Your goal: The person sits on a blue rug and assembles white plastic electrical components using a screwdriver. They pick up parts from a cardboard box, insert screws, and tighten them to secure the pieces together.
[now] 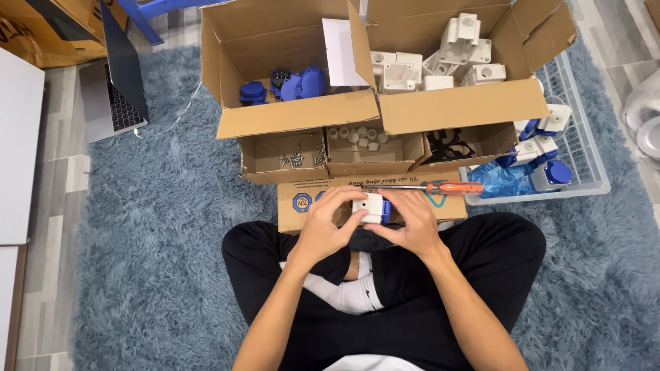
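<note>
Head view: at the lower centre of the frame the left hand [328, 221] and the right hand [411, 221] close together around a small white plastic block with a blue cap on its right side [370, 206], fingers wrapped over its top and sides, gripping it above the person's crossed legs in black trousers [481, 254]. Just above the hands, an orange-handled screwdriver [430, 187] lies across a flat cardboard box lid [447, 207]. Further up, a low cardboard tray [275, 165] holds loose screws [297, 159], small white caps [357, 135] and black rings [447, 145]. Behind it, one open carton holds blue plastic parts [295, 85], another white plastic housings [440, 58]. At right, a clear plastic bin [584, 148] holds assembled white-and-blue pieces. A laptop [110, 89] lies at the upper left on the blue-grey shaggy rug [151, 227].
</note>
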